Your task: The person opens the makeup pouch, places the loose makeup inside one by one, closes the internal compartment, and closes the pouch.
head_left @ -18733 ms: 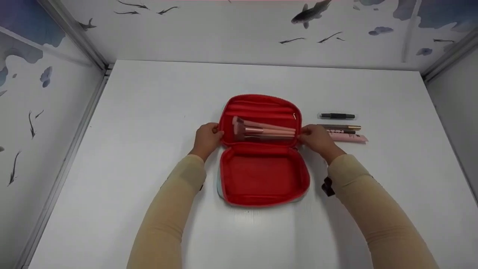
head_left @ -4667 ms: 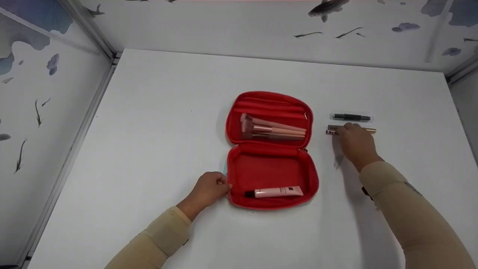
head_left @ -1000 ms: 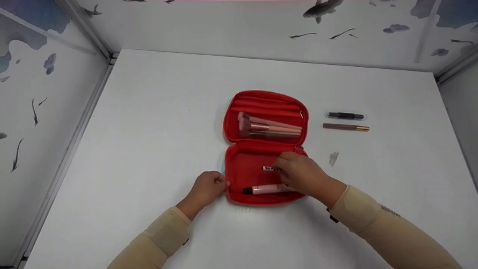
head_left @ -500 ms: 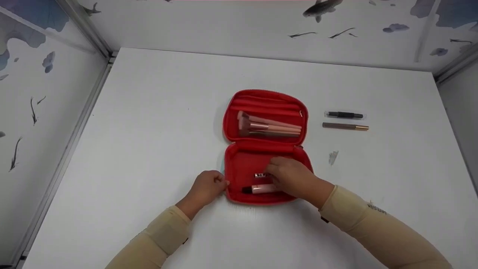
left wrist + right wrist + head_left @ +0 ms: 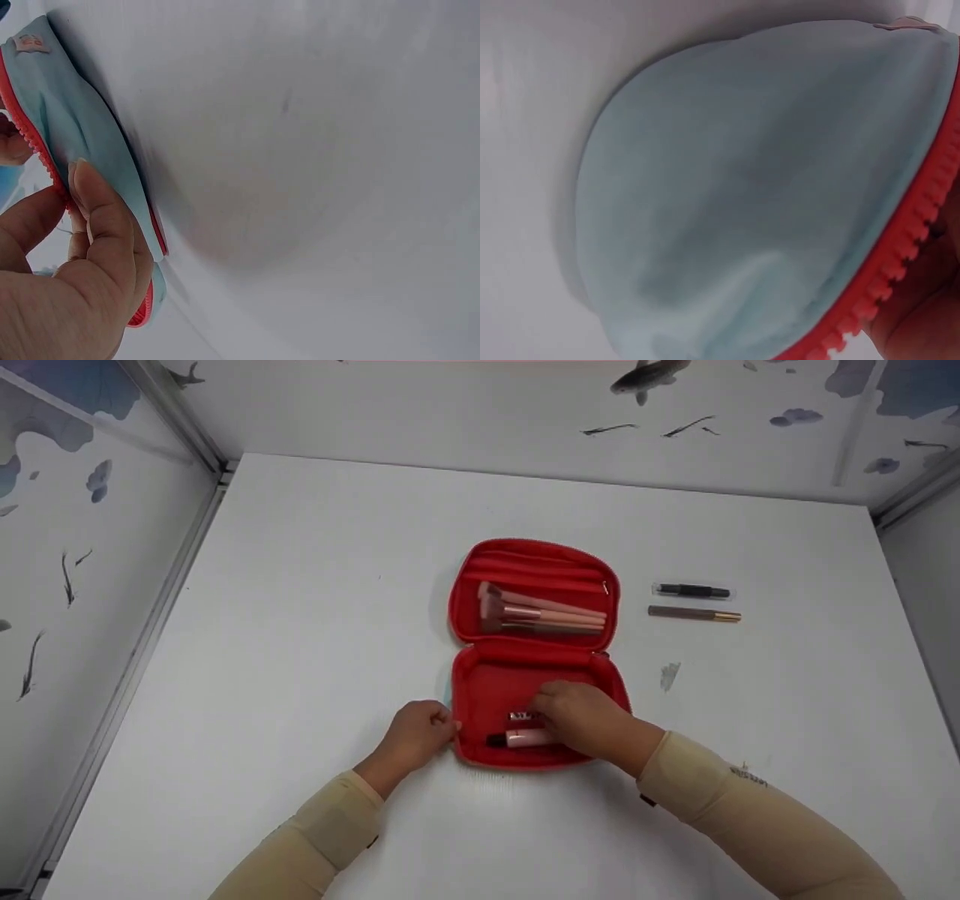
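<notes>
White table (image 5: 315, 585): case (image 5: 491, 682) red inside, pale blue outside; left hand (image 5: 415, 736) pinching toothed rim (image 5: 34, 139), right hand (image 5: 583, 718) pinching black-and-white tube (image 5: 518, 716).

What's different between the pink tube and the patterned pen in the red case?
The tube is thicker; the pen is slimmer. The tube is pink with a black cap, while the pen's visible end is patterned black and white. The right hand holds the pen, while the tube lies in the case. Both lie crosswise, partly hidden by that hand.
</notes>
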`<move>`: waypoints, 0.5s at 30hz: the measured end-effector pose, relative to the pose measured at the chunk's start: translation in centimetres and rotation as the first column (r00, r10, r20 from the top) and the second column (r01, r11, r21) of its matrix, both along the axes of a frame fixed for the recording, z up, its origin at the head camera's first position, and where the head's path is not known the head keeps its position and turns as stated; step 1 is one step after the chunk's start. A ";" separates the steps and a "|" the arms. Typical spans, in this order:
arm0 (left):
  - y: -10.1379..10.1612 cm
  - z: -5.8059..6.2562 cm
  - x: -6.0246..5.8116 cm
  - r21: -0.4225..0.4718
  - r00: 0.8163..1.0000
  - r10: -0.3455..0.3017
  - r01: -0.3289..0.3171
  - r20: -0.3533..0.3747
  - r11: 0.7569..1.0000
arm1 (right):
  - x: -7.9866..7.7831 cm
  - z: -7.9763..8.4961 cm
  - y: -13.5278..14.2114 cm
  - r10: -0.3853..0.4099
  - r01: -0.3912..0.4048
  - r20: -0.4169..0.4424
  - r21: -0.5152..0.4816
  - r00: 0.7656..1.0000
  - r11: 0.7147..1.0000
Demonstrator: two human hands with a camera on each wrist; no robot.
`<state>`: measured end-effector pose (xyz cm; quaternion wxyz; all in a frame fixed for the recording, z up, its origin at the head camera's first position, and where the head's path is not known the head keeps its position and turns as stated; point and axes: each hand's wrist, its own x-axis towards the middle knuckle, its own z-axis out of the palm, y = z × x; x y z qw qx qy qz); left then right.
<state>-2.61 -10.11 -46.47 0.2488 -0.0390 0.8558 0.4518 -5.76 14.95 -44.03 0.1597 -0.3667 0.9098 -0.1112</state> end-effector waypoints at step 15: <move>0.1 0.5 0.1 0.006 1.000 0.005 -0.005 -0.006 1.000 | -0.5 -0.2 -0.3 0.000 -0.009 0.106 0.091 0.994 0.996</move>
